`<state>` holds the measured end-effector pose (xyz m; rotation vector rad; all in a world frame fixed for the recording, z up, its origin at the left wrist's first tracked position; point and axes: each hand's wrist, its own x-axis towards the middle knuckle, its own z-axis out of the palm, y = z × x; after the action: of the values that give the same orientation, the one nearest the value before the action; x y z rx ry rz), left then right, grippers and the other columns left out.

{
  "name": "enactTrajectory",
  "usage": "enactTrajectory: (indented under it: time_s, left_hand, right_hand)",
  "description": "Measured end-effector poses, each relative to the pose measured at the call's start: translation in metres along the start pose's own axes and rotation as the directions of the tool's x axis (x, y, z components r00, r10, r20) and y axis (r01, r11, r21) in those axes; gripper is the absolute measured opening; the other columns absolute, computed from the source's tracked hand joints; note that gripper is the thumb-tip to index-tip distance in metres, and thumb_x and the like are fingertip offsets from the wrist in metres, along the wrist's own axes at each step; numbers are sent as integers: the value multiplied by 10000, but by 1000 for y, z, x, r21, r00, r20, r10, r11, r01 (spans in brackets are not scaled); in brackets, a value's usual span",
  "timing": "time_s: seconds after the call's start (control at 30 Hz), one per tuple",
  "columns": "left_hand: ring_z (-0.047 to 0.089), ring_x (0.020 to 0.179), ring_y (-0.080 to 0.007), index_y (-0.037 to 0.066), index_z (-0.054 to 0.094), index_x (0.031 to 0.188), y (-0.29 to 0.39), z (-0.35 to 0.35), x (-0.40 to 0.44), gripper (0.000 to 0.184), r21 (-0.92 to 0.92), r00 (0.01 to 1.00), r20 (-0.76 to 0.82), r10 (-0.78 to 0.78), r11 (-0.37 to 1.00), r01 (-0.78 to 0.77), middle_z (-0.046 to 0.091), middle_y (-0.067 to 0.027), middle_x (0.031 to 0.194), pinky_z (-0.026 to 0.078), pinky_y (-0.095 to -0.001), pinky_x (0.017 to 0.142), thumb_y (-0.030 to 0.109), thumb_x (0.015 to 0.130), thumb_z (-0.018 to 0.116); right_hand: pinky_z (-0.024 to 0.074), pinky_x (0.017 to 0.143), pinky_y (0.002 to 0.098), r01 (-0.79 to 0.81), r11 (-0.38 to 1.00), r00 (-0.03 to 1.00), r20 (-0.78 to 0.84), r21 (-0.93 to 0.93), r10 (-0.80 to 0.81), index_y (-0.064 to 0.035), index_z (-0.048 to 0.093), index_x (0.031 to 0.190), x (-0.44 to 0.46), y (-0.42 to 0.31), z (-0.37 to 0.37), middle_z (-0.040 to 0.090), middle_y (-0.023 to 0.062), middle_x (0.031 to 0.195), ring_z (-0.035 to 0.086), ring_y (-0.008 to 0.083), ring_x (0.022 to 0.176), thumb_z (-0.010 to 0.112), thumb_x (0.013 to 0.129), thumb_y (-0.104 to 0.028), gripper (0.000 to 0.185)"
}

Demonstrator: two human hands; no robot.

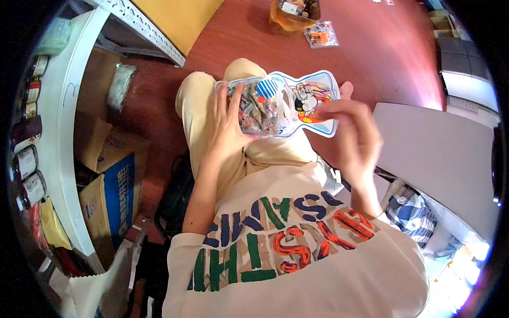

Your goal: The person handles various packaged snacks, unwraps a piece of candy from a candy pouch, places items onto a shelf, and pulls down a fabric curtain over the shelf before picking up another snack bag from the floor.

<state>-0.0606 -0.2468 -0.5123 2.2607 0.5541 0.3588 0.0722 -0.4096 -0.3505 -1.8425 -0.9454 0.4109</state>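
Note:
A clear plastic pouch (258, 114) full of small wrapped pieces lies across my lap, with a cartoon rabbit printed on its white, blue-edged end and a blue-striped round patch on the clear part. My left hand (229, 119) grips the pouch at its left side, fingers over the front and thumb near the lower edge. At the printed end is my right hand (358, 135), smeared by motion. Its bent fingers overlap the cartoon, and I cannot tell whether they touch or pinch the plastic.
On the red floor ahead stand an orange-tinted basket (294, 20) with packets and a flat packet (321, 36) beside it. A white shelf (71, 106) with jars runs along the left, above a cardboard box (114, 196). To the right is a grey-white tabletop (435, 153).

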Motion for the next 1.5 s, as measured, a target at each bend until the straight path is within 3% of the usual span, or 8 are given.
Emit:
enactTrajectory:
  time_s: [0.13, 0.23, 0.33, 0.47, 0.93, 1.07, 1.17, 1.5]
  left_hand:
    - [273, 1304, -415, 137, 297, 1412, -5, 2, -1, 1149, -42, 1000, -16, 16, 999, -17, 261, -239, 1413, 253, -488, 1073, 200, 429, 889]
    - [292, 1291, -411, 148, 322, 1402, -11, 6, -4, 1134, -94, 1000, -18, 10, 996, -11, 276, -232, 1403, 269, -486, 1063, 187, 421, 890]
    - [297, 1288, -411, 158, 323, 1403, -7, 5, -2, 1136, -75, 1000, -11, -8, 997, 7, 275, -230, 1403, 277, -486, 1059, 173, 418, 890]
    - [294, 1290, -414, 156, 322, 1404, -8, 7, -1, 1136, -71, 1000, -9, -14, 997, 13, 273, -230, 1404, 277, -486, 1059, 172, 419, 889]
    - [262, 1320, -408, 116, 250, 1432, 46, -27, 2, 1025, 16, 993, 98, -72, 997, 70, 232, -240, 1428, 259, -452, 1080, 116, 579, 818]
    - [478, 1179, -303, 21, 494, 1263, 87, -44, 7, 568, -200, 997, -68, 39, 978, -52, 466, -207, 1276, 394, -397, 993, 54, 739, 709]
    - [612, 864, -127, -44, 542, 1159, 123, -49, 8, 268, -808, 971, 97, -217, 552, 204, 629, -106, 1014, 500, -274, 801, 54, 910, 557]
    - [633, 785, -128, -49, 574, 1050, 138, -58, 8, 178, -799, 971, -53, -231, 593, 97, 643, -108, 920, 515, -239, 715, -38, 872, 579]
  right_hand:
    - [502, 725, 306, -80, 952, 982, 142, -295, 126, 54, 597, 1023, -1, 78, 21, 639, 171, 926, 648, 180, 844, 471, 862, 42, 205]
    - [498, 631, 274, -489, 865, 847, 297, 113, 440, 50, 632, 972, 4, 102, 40, 656, 162, 864, 652, 151, 748, 563, 817, 8, 175]
    - [483, 571, 256, -490, 865, 787, 373, -107, 492, 51, 644, 950, 16, 111, 47, 662, 133, 802, 645, 143, 688, 642, 775, -48, 201]
    - [464, 590, 265, -231, 970, 921, 304, -81, 245, 21, 655, 914, 15, 135, 68, 650, 76, 737, 594, 116, 635, 670, 727, -54, 202]
    - [527, 708, 276, -427, 702, 880, 81, 571, 469, 15, 550, 964, 1, 87, 7, 636, 99, 850, 639, 158, 769, 608, 865, -45, 129]
    - [501, 796, 295, -375, 421, 895, 204, 826, 396, -4, 553, 1036, 1, 67, -3, 625, 93, 938, 620, 157, 845, 566, 891, -57, 155]
    - [492, 803, 295, -312, 378, 940, 224, 872, 258, -17, 556, 1042, 3, 55, 5, 610, 82, 980, 601, 153, 860, 579, 883, -56, 166]
    - [493, 804, 277, -248, 406, 969, 222, 880, 112, -12, 533, 1057, 13, 41, 13, 605, 88, 995, 603, 148, 891, 583, 875, -2, 189]
